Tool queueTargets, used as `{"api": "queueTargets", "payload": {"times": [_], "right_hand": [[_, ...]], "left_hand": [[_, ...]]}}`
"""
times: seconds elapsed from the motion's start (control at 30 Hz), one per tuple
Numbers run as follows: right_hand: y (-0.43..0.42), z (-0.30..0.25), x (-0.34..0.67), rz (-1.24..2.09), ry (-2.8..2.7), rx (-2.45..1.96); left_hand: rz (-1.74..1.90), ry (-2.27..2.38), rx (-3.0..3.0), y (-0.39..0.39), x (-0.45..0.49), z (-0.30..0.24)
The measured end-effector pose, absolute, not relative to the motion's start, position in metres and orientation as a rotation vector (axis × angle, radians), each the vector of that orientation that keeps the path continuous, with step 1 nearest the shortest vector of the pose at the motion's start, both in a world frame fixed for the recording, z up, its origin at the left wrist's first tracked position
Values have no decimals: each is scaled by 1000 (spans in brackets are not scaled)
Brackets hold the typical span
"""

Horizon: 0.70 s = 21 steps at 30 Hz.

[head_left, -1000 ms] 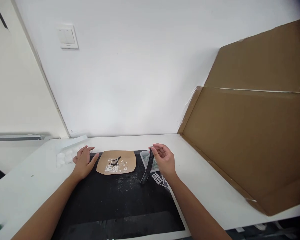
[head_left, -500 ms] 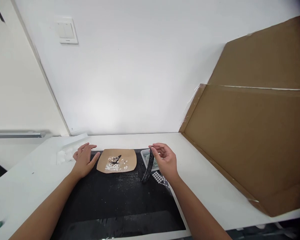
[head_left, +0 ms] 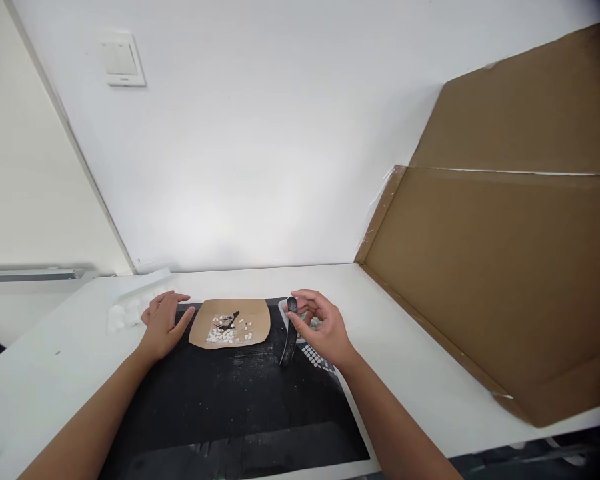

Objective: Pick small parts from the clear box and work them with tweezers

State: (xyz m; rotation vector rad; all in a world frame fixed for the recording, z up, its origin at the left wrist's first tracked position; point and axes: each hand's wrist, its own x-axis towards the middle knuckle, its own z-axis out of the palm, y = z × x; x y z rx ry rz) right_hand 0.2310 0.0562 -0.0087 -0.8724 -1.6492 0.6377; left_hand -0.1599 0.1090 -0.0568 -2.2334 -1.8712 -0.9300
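My right hand (head_left: 326,332) pinches the top of a long, black, slightly curved strip (head_left: 289,340) between thumb and fingers. The strip stands nearly upright, its lower end at the black mat (head_left: 220,407); its exact kind I cannot make out. Behind that hand is a small pale tray (head_left: 282,307), mostly hidden. My left hand (head_left: 164,328) lies with fingers spread at the left side of a tan card (head_left: 257,319), holding nothing. Small white chips (head_left: 223,337) and a thin black twig-like piece (head_left: 229,323) are on the card.
Rows of white dots (head_left: 316,357) mark the mat beside my right wrist. A crumpled clear-white plastic piece (head_left: 125,315) lies behind my left hand. Brown cardboard (head_left: 490,267) leans along the right side, and a white wall (head_left: 260,133) rises behind the table.
My right hand has shifted slightly left with the black strip, which now stands more upright and turned. The left hand stays by the card. The whole view has moved a little.
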Motion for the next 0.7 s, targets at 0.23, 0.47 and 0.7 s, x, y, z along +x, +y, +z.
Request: {"api": "queueTargets", "payload": {"times": [0.23, 0.47, 0.7], "right_hand": [[63, -12, 225, 653, -1416, -917], [61, -13, 210, 806, -1053, -834], [55, -17, 202, 926, -1156, -906]], "left_hand": [[-1275, -1359, -2319, 88, -124, -21], [-927, -1277, -2770, 34, -15, 17], [-1066, -1185, -2864, 39, -11, -16]]}}
